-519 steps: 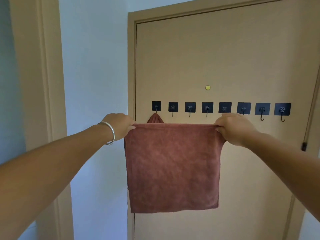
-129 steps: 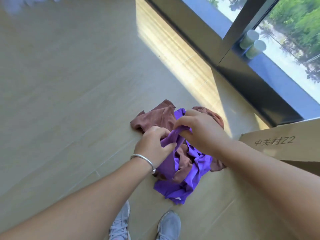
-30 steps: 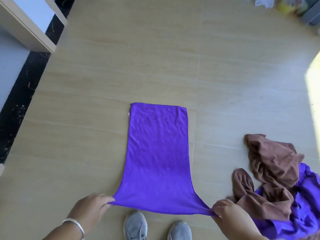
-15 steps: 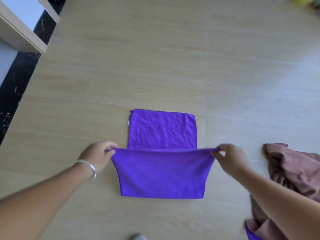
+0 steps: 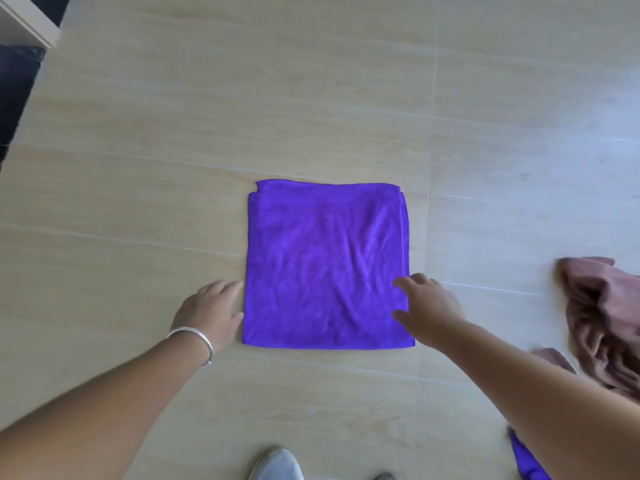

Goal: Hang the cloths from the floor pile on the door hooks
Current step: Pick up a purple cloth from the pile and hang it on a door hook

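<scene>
Both hands hover open and empty, the left hand (image 5: 207, 311) beside and the right hand (image 5: 427, 308) over the folded purple cloth (image 5: 327, 266) lying flat on the floor (image 5: 138, 168). Pinching both near corners evenly should keep the fold for hanging.

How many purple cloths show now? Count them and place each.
2: a folded purple cloth flat on the floor between both hands; a purple cloth corner at bottom right, mostly hidden.

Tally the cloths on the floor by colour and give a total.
Purple: 2, the folded purple cloth and a purple cloth corner at the lower right edge.
Brown: 1 bunched heap; cannot tell how many cloths are in it.
Total: 3 visible.
</scene>
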Available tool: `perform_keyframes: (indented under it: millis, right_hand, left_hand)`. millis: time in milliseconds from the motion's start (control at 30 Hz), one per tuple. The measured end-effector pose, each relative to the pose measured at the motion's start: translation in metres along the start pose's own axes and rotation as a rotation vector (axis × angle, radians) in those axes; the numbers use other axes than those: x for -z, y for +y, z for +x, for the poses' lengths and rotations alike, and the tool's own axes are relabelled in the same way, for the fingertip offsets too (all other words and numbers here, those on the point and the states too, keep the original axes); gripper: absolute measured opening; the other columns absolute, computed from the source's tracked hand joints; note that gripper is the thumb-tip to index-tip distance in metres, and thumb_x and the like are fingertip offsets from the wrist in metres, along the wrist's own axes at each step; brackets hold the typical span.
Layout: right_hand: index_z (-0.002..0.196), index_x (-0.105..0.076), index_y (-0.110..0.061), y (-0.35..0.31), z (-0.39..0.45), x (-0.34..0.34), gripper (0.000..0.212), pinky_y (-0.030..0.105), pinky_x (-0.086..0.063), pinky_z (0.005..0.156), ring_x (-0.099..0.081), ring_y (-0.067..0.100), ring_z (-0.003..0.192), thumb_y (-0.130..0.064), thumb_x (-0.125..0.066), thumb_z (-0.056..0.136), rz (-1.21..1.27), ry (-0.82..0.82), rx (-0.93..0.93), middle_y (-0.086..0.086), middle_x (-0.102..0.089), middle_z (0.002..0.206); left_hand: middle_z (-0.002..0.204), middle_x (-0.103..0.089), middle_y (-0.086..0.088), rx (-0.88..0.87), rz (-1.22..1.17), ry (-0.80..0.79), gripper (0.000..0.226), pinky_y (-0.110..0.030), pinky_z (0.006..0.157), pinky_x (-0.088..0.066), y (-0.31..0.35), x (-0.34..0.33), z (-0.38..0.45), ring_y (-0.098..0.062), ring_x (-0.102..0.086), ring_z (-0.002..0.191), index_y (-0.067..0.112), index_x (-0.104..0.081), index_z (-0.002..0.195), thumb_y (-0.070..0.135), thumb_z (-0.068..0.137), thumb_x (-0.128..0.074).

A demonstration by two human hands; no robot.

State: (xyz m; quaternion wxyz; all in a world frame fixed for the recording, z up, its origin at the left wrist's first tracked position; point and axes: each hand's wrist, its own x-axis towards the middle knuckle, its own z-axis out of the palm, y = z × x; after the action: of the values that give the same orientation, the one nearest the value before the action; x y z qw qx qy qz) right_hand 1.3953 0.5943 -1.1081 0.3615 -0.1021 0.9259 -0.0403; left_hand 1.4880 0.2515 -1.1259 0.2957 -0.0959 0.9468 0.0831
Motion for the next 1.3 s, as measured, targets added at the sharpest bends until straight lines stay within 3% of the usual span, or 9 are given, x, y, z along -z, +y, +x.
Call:
perform_keyframes:
  millis: [200, 400, 533, 633, 700, 867, 1033, 1200, 1300]
  right_hand:
    - [0.153, -0.005, -0.023, 0.01, -0.01, -0.086, 0.09, 0.036, -0.018, 0.116, -0.003, 0.023, 0.148, -0.051, -0.058, 0.087, -0.329, -0.044, 0.161, 0.006, -0.003, 0.161]
    - [0.152, 0.012, -0.018, 0.021, 0.002, -0.133, 0.092, 0.044, -0.01, 0.119, 0.009, 0.026, 0.148, -0.052, -0.049, 0.093, -0.468, -0.012, 0.194, 0.008, 0.015, 0.16]
    - [0.154, 0.002, -0.016, 0.025, 0.006, -0.149, 0.073, 0.045, -0.014, 0.118, -0.001, 0.028, 0.149, -0.038, -0.04, 0.098, -0.444, 0.069, 0.208, 0.009, 0.006, 0.162]
    - [0.154, -0.011, -0.014, 0.026, 0.007, -0.153, 0.063, 0.045, -0.019, 0.117, -0.012, 0.03, 0.147, -0.026, -0.036, 0.098, -0.436, 0.124, 0.215, 0.011, -0.006, 0.161]
    - [0.153, -0.018, -0.013, 0.025, 0.008, -0.15, 0.058, 0.043, -0.022, 0.115, -0.018, 0.029, 0.146, -0.02, -0.031, 0.097, -0.42, 0.146, 0.224, 0.011, -0.013, 0.16]
    - [0.147, -0.034, -0.017, 0.023, -0.003, -0.12, 0.05, 0.037, -0.024, 0.113, -0.021, 0.023, 0.145, -0.018, -0.033, 0.097, -0.4, 0.161, 0.209, 0.003, -0.032, 0.154]
    - [0.119, -0.062, -0.024, 0.021, -0.035, -0.06, 0.03, 0.032, -0.03, 0.107, -0.033, 0.017, 0.139, -0.018, -0.045, 0.095, -0.353, 0.202, 0.217, -0.009, -0.056, 0.131]
    - [0.1, -0.069, -0.028, 0.013, -0.071, 0.012, 0.023, 0.03, -0.029, 0.104, -0.035, 0.014, 0.137, -0.023, -0.046, 0.096, -0.345, 0.237, 0.196, -0.013, -0.062, 0.116]
    - [0.104, -0.068, -0.03, 0.012, -0.092, 0.06, 0.027, 0.03, -0.028, 0.105, -0.032, 0.013, 0.139, -0.027, -0.042, 0.099, -0.348, 0.245, 0.189, -0.015, -0.062, 0.117]
  left_hand:
    - [0.161, -0.008, 0.0, -0.153, 0.186, -0.054, 0.073, -0.03, 0.114, -0.016, 0.015, -0.079, -0.025, -0.013, -0.009, 0.147, 0.021, -0.01, 0.153, 0.046, 0.095, -0.046]
    - [0.161, 0.008, 0.003, -0.157, 0.225, -0.039, 0.078, -0.038, 0.114, -0.021, 0.016, -0.127, -0.018, -0.013, 0.006, 0.147, 0.024, -0.002, 0.153, 0.05, 0.093, -0.045]
    - [0.161, -0.003, 0.002, -0.127, 0.223, 0.042, 0.076, -0.04, 0.108, -0.031, 0.016, -0.139, -0.011, -0.014, -0.003, 0.148, 0.03, -0.015, 0.152, 0.049, 0.089, -0.054]
    - [0.146, -0.046, -0.006, -0.187, 0.102, 0.204, 0.064, -0.043, 0.087, -0.049, 0.017, -0.138, -0.003, -0.022, -0.045, 0.133, 0.021, -0.057, 0.133, 0.029, 0.073, -0.079]
    - [0.134, -0.058, -0.008, -0.228, 0.094, 0.293, 0.051, -0.042, 0.079, -0.053, 0.017, -0.135, 0.002, -0.024, -0.057, 0.12, 0.018, -0.067, 0.121, 0.016, 0.071, -0.081]
    - [0.151, -0.035, 0.008, -0.15, 0.257, 0.101, 0.044, -0.032, 0.095, -0.039, 0.013, -0.103, -0.005, -0.011, -0.03, 0.14, 0.029, -0.038, 0.144, 0.028, 0.1, -0.04]
    - [0.097, -0.051, -0.011, -0.156, 0.238, 0.155, 0.038, -0.037, 0.061, -0.039, 0.016, -0.023, -0.035, -0.031, -0.055, 0.088, 0.013, -0.061, 0.12, 0.003, 0.083, -0.058]
    - [0.093, -0.051, -0.01, -0.174, 0.301, 0.15, 0.04, -0.034, 0.059, -0.031, 0.028, 0.056, -0.058, -0.031, -0.057, 0.084, 0.013, -0.058, 0.119, -0.001, 0.082, -0.055]
    - [0.09, -0.053, -0.004, -0.167, 0.335, 0.143, 0.016, -0.035, 0.058, -0.036, 0.036, 0.101, -0.069, -0.028, -0.061, 0.084, 0.017, -0.057, 0.106, 0.013, 0.091, -0.055]
